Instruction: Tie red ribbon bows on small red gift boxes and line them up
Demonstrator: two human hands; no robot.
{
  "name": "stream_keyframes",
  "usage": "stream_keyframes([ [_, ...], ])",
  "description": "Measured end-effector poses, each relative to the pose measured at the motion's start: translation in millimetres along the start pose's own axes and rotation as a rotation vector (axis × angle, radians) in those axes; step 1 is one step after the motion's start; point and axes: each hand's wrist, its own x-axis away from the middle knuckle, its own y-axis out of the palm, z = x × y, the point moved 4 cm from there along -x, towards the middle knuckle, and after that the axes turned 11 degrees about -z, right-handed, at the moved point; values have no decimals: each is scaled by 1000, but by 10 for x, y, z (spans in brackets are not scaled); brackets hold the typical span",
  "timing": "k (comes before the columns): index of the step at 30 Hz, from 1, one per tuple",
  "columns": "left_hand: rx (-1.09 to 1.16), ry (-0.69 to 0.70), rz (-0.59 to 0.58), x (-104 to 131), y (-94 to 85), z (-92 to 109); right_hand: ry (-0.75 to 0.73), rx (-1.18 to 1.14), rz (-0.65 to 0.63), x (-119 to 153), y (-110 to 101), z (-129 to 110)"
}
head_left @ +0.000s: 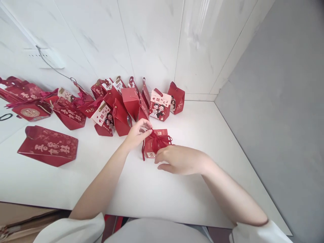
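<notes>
A small red gift box [162,132] with a red ribbon bow [159,141] on it lies on the white table in front of me. My left hand [139,132] is at the bow's upper left, its thumb and forefinger pinched on the ribbon. My right hand [177,159] lies over the box's lower right side, palm down. Its fingers are bent, with the thumb apart below them; the fingertips touch or nearly touch the box front, and whether they hold ribbon is hidden.
Several red gift boxes [130,99] stand in a cluster along the marbled wall [152,40]. One larger red box [49,146] lies at the left. A cable [50,65] hangs from a wall socket. A grey surface [283,101] borders the table's right edge.
</notes>
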Motion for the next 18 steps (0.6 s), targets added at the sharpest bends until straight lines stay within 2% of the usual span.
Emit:
stream_keyframes([
  [2, 64, -36, 74, 54, 10, -59, -83, -150, 43, 91, -23, 21],
  [5, 135, -56, 102, 116, 13, -135, -98, -420, 260, 239, -87, 132],
  [8, 148, -51, 77, 147, 21, -202, 84, -632, 582, 302, 0, 393],
  [11, 123, -54, 61, 156, 28, -238, 309, -788, 876, 291, 229, 673],
  [12, 119, -62, 63, 158, 26, -243, 363, -840, 917, 266, 313, 740],
  [14, 107, -86, 61, 165, 20, -243, 414, -948, 913, 189, 447, 815],
  [18, 94, -74, 43, 182, -2, -207, 285, -1166, 764, 18, 483, 754],
])
